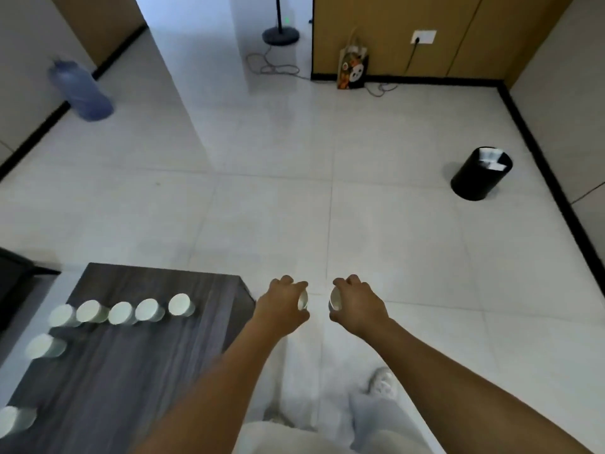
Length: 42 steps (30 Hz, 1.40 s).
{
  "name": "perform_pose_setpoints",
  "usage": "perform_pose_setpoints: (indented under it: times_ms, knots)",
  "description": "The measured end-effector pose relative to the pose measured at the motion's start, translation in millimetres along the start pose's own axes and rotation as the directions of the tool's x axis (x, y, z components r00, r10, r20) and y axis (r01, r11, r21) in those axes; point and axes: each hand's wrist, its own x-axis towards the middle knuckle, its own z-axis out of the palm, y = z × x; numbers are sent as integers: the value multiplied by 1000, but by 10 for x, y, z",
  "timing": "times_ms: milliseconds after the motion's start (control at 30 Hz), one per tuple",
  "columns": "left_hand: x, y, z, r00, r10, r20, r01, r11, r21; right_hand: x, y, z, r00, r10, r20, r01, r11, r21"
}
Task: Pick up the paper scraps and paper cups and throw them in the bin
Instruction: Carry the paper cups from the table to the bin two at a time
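My left hand (281,303) grips a white paper cup (303,300) and my right hand (358,304) grips another white paper cup (334,300); both are held out over the floor, just past the table's right corner. Several more white paper cups (179,304) stand on the dark wooden table (157,371) at lower left, in a row and down its left side. The black bin (479,175) stands on the floor at the far right near the wall, with white paper inside.
A blue water bottle (80,90) stands by the left wall. A patterned paper bag (353,68) leans on the wooden cabinet at the back, with cables and a black lamp base (280,36) nearby. Open tiled floor lies between me and the bin.
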Motion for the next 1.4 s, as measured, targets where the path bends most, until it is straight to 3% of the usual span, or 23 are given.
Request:
perform_pose_setpoints:
  times_ms: [433, 1100, 1400]
  knots:
    - [1760, 2641, -10, 974, 216, 65, -221, 972, 85, 552, 2451, -1533, 974, 212, -81, -202, 973, 111]
    - [5212, 5217, -733, 865, 455, 211, -493, 849, 190, 2706, 4737, -3643, 861, 487, -148, -416, 841, 347]
    - [6623, 6512, -677, 839, 463, 284, -519, 839, 165, 3600, 6092, -4451, 840, 533, -103, -465, 804, 371]
